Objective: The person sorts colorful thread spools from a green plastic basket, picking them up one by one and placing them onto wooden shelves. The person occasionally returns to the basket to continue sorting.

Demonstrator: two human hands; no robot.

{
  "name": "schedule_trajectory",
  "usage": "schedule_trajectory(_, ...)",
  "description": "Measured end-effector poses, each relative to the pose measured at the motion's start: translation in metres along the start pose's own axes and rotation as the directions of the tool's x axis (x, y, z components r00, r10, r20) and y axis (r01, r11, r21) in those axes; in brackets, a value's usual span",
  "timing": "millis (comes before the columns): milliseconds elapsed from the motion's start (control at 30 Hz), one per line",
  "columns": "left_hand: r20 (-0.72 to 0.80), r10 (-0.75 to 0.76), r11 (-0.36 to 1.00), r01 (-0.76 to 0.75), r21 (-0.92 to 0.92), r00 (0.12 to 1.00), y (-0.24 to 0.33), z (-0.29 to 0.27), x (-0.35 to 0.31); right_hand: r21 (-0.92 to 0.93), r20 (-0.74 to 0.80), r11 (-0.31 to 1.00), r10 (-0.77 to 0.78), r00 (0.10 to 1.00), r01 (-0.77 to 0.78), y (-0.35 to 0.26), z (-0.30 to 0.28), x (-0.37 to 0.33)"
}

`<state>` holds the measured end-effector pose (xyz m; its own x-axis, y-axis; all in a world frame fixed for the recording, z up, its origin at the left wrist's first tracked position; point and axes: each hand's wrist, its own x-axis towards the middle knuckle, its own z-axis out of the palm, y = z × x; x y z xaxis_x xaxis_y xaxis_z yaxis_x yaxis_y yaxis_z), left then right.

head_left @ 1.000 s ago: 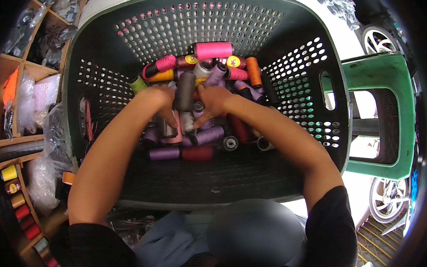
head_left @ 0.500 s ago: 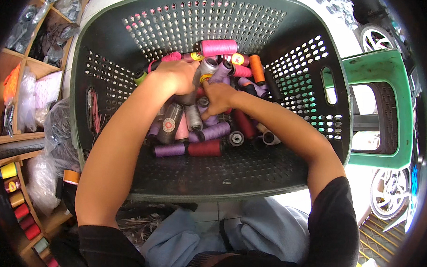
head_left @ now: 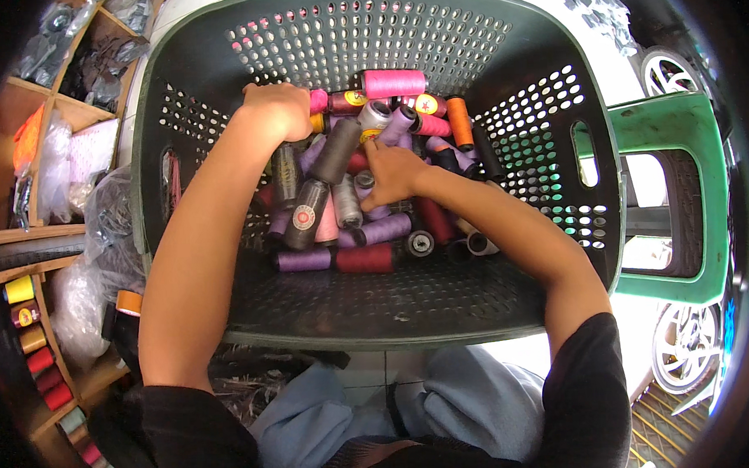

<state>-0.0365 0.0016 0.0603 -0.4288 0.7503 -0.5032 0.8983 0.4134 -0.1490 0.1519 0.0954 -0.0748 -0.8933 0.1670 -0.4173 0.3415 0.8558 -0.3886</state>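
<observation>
My left hand [head_left: 275, 111] is over the back left of a heap of thread spools in a dark perforated basket [head_left: 394, 320]. Its fingers curl downward beside a pink spool [head_left: 318, 101]; their tips and anything in them are hidden. My right hand [head_left: 399, 177] rests in the heap's middle, thumb and index finger spread apart, by a grey spool [head_left: 346, 204] and purple ones. Between the hands a dark grey spool [head_left: 336, 151] lies slanted, touching neither. A labelled dark spool [head_left: 305, 213], a dark red spool [head_left: 365, 259] and an orange spool [head_left: 460, 122] lie around them.
At the left, a wooden shelf [head_left: 48, 105] holds bagged goods, with coloured spools [head_left: 39, 359] lower down. Clear plastic bags [head_left: 110, 235] bulge beside the basket. To the right stands a green plastic stool [head_left: 707, 198], with wheels [head_left: 684, 347] near it.
My left hand has moved left and back, off the dark grey spool, which now lies uncovered. My right hand stays nearly where it was. The view has shifted slightly.
</observation>
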Motion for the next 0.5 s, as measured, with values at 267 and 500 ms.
schedule_trajectory(267, 0.049, -0.11, 0.99, 0.105, 0.089, 0.993, -0.003, -0.007, 0.0, -0.079, -0.281, 0.994, -0.089, 0.955, 0.069, -0.004, 0.017, -0.009)
schedule_trajectory(500, 0.055, -0.101, 0.993, 0.097, 0.068, 0.993, 0.005, -0.014, -0.014, -0.504, 0.196, 0.857, -0.009, 0.98, 0.109, -0.065, -0.098, -0.001)
